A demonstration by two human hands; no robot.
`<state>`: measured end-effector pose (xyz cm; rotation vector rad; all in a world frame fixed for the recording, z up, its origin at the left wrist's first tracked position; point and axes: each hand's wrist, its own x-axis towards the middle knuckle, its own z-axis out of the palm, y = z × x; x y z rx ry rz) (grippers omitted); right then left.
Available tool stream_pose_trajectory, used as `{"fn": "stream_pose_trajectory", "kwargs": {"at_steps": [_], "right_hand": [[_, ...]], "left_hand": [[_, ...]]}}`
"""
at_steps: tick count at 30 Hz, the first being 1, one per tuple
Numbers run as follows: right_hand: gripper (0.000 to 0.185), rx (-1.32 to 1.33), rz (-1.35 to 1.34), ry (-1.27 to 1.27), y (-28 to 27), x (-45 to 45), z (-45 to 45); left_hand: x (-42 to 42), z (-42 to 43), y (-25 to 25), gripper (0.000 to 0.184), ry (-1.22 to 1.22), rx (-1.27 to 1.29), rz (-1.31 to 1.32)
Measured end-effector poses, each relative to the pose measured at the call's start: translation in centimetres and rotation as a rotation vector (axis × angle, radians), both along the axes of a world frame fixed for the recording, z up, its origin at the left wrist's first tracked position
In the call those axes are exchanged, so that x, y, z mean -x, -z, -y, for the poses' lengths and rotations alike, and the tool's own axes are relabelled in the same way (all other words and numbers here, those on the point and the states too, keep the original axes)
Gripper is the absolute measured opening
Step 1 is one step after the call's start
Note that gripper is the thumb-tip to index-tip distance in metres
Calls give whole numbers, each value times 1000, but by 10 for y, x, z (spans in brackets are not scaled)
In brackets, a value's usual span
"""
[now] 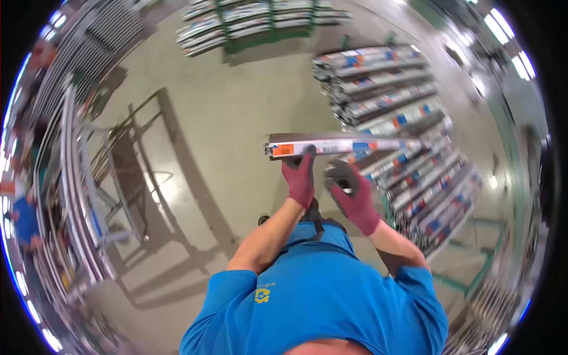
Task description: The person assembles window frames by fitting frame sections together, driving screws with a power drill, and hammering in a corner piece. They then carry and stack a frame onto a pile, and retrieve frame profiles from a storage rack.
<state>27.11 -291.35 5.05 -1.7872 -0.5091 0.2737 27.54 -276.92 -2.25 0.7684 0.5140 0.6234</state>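
Note:
A long bundle of metal profiles (pixel 337 145) with white, blue and orange wrapping lies roughly level in front of me. My left hand (pixel 300 176), in a maroon and grey glove, grips it from below near its left end, thumb on the near face. Just below the bundle's middle is my right hand (pixel 354 195), in a matching glove, apart from the bundle. Its fingers curl round toward the thumb, with a small bright spot between them that I cannot make out. The bundle's far right end reaches over the stacked profiles.
Wrapped profiles (pixel 384 89) lie stacked in rows on green racks at the right. Another loaded green rack (pixel 266 41) stands ahead. On the left are a metal frame cart (pixel 112 236) and long profiles (pixel 68 177). A person in blue (pixel 25 219) is at the far left edge.

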Motion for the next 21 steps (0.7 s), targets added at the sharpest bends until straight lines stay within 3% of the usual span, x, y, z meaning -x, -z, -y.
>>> {"fn": "stream_pose_trajectory", "kwargs": {"at_steps": [2, 3, 4, 6, 7, 12, 14, 16, 21], "right_hand": [[62, 336, 501, 53, 29, -52, 50], [66, 435, 582, 114, 49, -78, 69], [71, 455, 537, 58, 68, -105, 93], [81, 719, 545, -78, 134, -157, 153], [86, 842, 556, -156, 167, -183, 183], [80, 1056, 762, -191, 349, -281, 307], [77, 1161, 651, -331, 343, -292, 290], [74, 1235, 490, -509, 332, -295, 263], [68, 1238, 219, -910, 329, -272, 190]], "left_hand": [[4, -21, 19, 26, -65, -40, -69], [14, -27, 31, 29, -69, -38, -54], [16, -26, 26, 29, -191, -26, -14], [34, -41, 29, 33, -206, -19, -161], [45, -50, 4, 36, -265, 8, -108], [106, -90, -23, 40, -482, 42, -327], [130, -109, -31, 44, -565, -24, -224], [149, -124, -37, 45, -603, 31, -309], [190, -193, 7, 42, -743, -59, -478]]}}
